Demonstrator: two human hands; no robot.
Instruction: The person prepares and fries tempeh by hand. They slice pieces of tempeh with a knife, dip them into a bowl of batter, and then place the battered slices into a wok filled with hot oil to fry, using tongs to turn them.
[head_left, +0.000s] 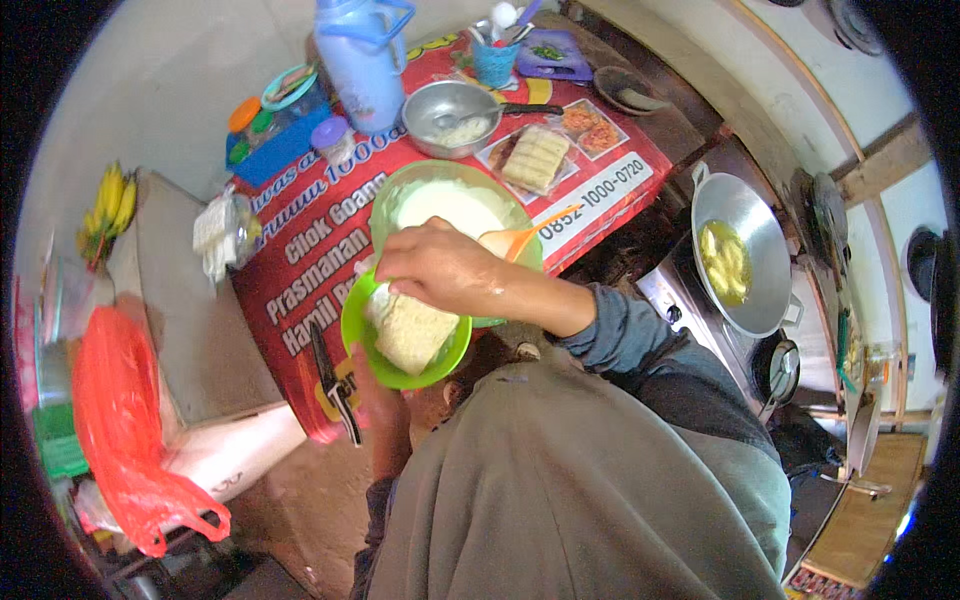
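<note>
A bright green bowl (452, 358) is tilted at the near edge of the table, with a pale, cream-coloured block or packet (416, 334) in it. My left hand (384, 397), partly blurred, holds the bowl from its left side. Over the bowl's far rim, my right hand (439, 266) has its fingers closed on the whitish upper end of the pale block; the exact grip is hidden. Just beyond is a larger translucent green basin (390, 191) of white batter (450, 206). An orange spatula (525, 236) leans across its right side.
A black-handled knife (334, 382) lies left of the bowl. Behind stand a metal pan (424, 112), a wrapped scored slab (536, 157) and a blue thermos jug (364, 75). At right, a wok (757, 277) with yellow pieces in oil sits on a stove (667, 300).
</note>
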